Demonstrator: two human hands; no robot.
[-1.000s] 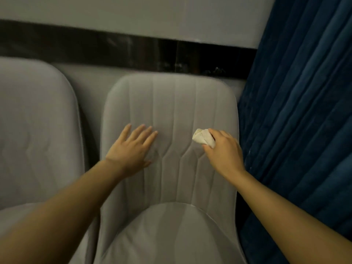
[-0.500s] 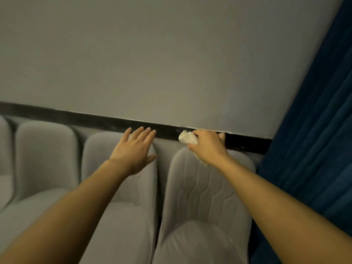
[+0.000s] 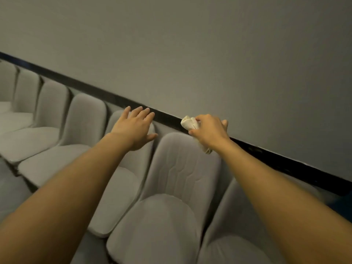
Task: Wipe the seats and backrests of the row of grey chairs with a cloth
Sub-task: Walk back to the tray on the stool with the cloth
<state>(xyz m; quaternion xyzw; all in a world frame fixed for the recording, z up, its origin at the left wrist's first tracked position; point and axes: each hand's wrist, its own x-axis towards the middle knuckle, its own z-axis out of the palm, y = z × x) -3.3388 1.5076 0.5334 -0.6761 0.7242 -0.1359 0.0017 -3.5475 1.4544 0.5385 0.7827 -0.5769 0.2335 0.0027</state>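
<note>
Shifted leftward, the right hand (image 3: 208, 132) keeps its grip curled round the cloth (image 3: 188, 122) atop a grey backrest (image 3: 182, 168); left of it, the left hand (image 3: 133, 128) lies flat, fingers straight.

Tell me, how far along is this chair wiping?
Done: cannot tell; every grey chair looks alike, with no wipe marks. In hand: the right hand grips the bunched cloth at the top edge of one chair's backrest, while the left hand, fingers straight, is at the top of the neighbouring backrest. Left: probably that chair's seat and the row of chairs stretching off to the left.
</note>
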